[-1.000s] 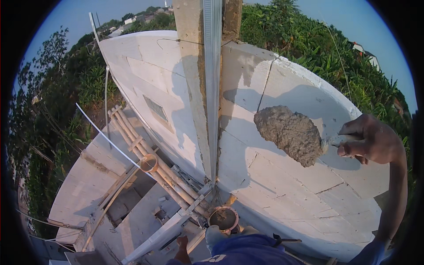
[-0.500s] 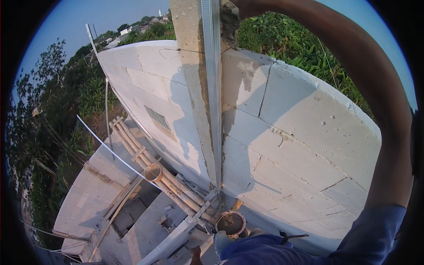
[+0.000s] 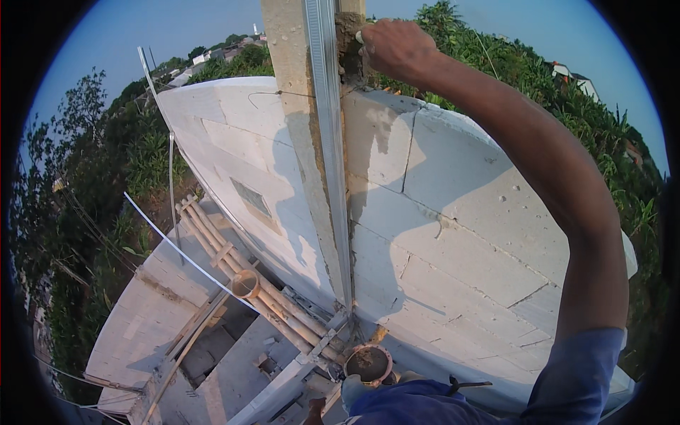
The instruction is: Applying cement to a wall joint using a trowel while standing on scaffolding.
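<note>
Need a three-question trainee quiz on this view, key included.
1. Relative to the tall, silvery, ribbed metal strip, the raised right hand is at picture: A) left B) right
2. True or false: the round, pink-rimmed bucket is empty.
3. Name the rough material directly beside that hand.

Key: 1. B. 2. False; it holds a grey-brown mix. 3. Dark grey-brown mortar.

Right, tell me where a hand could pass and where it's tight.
Bare: the block wall between the metal strip and the right arm. Crowded: beside the strip's upper end, where the right hand and mortar sit close, and around the bucket, hemmed by bamboo poles and the blue shirt.
</note>
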Action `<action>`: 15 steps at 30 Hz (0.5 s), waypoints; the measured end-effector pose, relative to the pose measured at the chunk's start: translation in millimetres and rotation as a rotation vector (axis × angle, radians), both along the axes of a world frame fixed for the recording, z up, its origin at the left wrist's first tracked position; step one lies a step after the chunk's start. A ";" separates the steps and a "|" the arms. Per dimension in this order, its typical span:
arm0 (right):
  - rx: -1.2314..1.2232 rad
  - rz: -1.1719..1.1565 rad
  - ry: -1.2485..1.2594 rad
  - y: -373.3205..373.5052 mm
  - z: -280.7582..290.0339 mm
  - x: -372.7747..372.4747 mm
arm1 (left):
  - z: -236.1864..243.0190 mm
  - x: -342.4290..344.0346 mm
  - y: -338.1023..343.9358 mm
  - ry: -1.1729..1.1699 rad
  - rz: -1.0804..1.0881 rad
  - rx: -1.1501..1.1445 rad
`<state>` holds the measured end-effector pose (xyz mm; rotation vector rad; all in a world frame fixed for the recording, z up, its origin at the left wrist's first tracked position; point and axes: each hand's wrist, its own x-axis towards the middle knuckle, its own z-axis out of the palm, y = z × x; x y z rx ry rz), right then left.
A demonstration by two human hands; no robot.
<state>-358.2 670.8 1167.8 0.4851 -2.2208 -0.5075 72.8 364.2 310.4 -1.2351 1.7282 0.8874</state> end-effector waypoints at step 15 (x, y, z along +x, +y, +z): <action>-0.081 -0.062 -0.208 73.5 48.0 52.6 | 46.0 15.3 8.1 0.249 0.426 0.412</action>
